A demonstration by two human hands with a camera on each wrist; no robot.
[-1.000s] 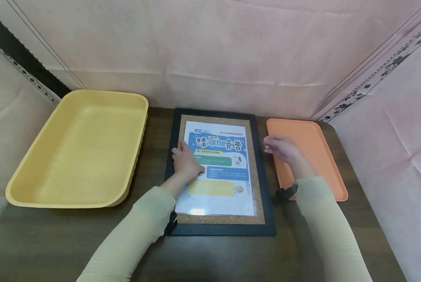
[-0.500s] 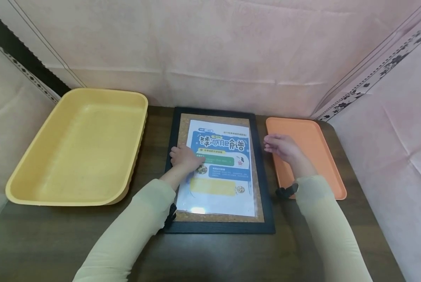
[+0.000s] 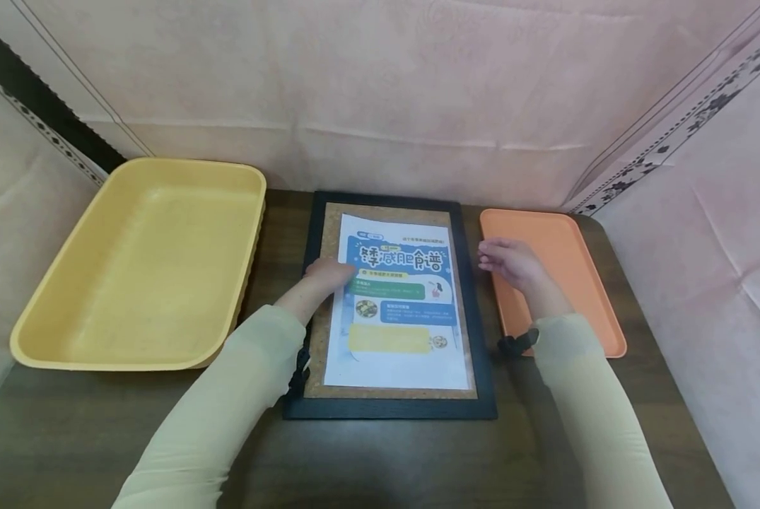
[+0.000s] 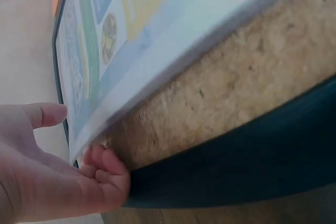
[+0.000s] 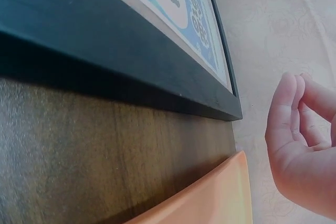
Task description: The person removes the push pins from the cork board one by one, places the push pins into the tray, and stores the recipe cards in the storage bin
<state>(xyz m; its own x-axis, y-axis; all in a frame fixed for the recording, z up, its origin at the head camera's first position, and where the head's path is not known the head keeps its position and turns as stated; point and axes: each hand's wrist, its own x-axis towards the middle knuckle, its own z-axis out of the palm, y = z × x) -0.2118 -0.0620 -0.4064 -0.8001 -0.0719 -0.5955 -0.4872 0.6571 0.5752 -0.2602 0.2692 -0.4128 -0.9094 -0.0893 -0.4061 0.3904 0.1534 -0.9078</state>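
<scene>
A white printed sheet (image 3: 411, 304) with blue, green and yellow blocks lies over the cork panel of a black-framed board (image 3: 392, 408). At the sheet's left edge, my left hand (image 3: 322, 279) holds it between thumb and fingers. The left wrist view shows the thumb (image 4: 50, 115) above the sheet and curled fingers (image 4: 107, 169) below its edge, close to the cork (image 4: 210, 98). My right hand (image 3: 513, 265) hovers over the left side of the orange tray (image 3: 560, 276), holding nothing. Its fingers (image 5: 283, 111) are loosely bent, with the thumb near their tips.
A large yellow basin (image 3: 147, 268) stands on the dark wooden table (image 3: 380, 466), left of the board. Pale pink cloth (image 3: 386, 92) hangs behind and along both sides. The orange tray lies close to the board's right side.
My left hand has shifted slightly left, and its fingers have gone under the sheet's edge. The sheet has moved a little right, and its bright glare is gone. The right hand stays put.
</scene>
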